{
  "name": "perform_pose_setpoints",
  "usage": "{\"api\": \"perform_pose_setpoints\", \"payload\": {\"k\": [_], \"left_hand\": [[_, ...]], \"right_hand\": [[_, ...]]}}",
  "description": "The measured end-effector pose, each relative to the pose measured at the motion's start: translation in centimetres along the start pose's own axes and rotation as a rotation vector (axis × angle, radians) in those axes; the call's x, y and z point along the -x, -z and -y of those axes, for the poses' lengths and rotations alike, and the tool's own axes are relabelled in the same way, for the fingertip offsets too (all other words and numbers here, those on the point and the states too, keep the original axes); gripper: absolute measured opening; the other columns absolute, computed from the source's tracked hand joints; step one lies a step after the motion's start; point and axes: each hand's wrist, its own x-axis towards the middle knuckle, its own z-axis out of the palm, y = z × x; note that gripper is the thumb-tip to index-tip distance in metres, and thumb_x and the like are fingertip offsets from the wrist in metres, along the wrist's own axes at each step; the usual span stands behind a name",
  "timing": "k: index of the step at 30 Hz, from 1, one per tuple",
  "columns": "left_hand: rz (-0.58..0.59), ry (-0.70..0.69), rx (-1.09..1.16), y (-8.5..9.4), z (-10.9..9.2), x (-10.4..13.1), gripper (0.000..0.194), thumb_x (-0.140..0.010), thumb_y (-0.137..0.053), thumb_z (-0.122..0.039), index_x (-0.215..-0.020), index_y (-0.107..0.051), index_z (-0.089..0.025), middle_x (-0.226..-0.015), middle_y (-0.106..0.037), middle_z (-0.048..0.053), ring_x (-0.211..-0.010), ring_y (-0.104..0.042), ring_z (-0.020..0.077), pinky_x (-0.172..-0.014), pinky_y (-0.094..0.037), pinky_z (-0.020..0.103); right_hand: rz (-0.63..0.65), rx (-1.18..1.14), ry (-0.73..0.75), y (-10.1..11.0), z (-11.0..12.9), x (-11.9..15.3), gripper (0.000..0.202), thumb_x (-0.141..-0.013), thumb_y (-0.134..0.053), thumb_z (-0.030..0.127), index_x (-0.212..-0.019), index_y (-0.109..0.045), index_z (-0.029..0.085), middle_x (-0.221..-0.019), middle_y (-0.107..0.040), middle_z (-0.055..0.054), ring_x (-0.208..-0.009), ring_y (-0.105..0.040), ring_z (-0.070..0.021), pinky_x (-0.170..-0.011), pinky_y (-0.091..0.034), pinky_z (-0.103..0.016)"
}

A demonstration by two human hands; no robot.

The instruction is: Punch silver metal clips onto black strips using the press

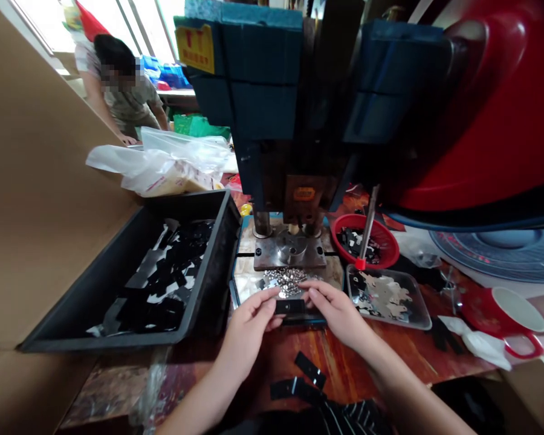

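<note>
In front of the press, my left hand [252, 320] pinches the left end of a short black strip [290, 306] with a small hole or stud in its middle. My right hand [333, 308] is at the strip's other end, its fingers curled against it and the index finger reaching towards a pile of small shiny metal pieces [288, 279]. The pile lies on the press's pale base plate, just beyond the strip. Behind it sits the round steel die [291, 244], under the press head [303, 193]. More black strips [310, 369] lie on the table near my body.
A black bin [104, 343] of black parts stands left, beside cardboard. On the right are a red bowl [393, 257], a clear tray [424, 314] of flat metal parts and a red mug [480, 311]. A red wheel [480, 151] overhangs them. Another person [131, 103] leans over, back left.
</note>
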Motion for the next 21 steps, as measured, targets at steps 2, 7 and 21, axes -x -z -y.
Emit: {"api": "perform_pose_setpoints", "payload": {"k": [2, 7, 21], "left_hand": [[-0.024, 0.018, 0.104, -0.3, -0.5, 0.0, 0.039, -0.074, -0.067, -0.033, -0.109, -0.065, -0.016, -0.1, -0.069, 0.007, -0.082, -0.067, 0.017, -0.073, -0.054, 0.028], [-0.014, 0.052, 0.199, -0.5, -1.1, 0.2, 0.044, -0.072, -0.07, -0.031, -0.113, -0.064, -0.017, -0.103, -0.07, 0.009, -0.086, -0.068, 0.0185, -0.072, -0.055, 0.026], [0.062, -0.041, 0.227, -0.4, -1.3, -0.1, 0.04, -0.071, -0.065, -0.022, -0.111, -0.065, -0.017, -0.123, -0.062, 0.01, -0.108, -0.06, 0.0244, -0.081, -0.052, 0.03]], "right_hand": [[-0.009, -0.072, -0.01, -0.3, 0.0, 0.3, 0.036, -0.088, -0.046, 0.048, -0.104, -0.063, 0.021, -0.08, -0.064, -0.001, -0.071, -0.059, -0.0137, -0.072, -0.049, -0.03], [0.01, -0.236, -0.035, -0.4, 0.1, 0.5, 0.041, -0.086, -0.049, 0.054, -0.102, -0.063, 0.019, -0.074, -0.064, -0.001, -0.067, -0.058, -0.0131, -0.07, -0.047, -0.029], [0.001, -0.432, -0.142, -1.6, 0.3, 0.0, 0.03, -0.078, -0.064, 0.046, -0.092, -0.069, 0.02, -0.078, -0.066, -0.001, -0.069, -0.057, -0.0127, -0.069, -0.045, -0.027]]}}
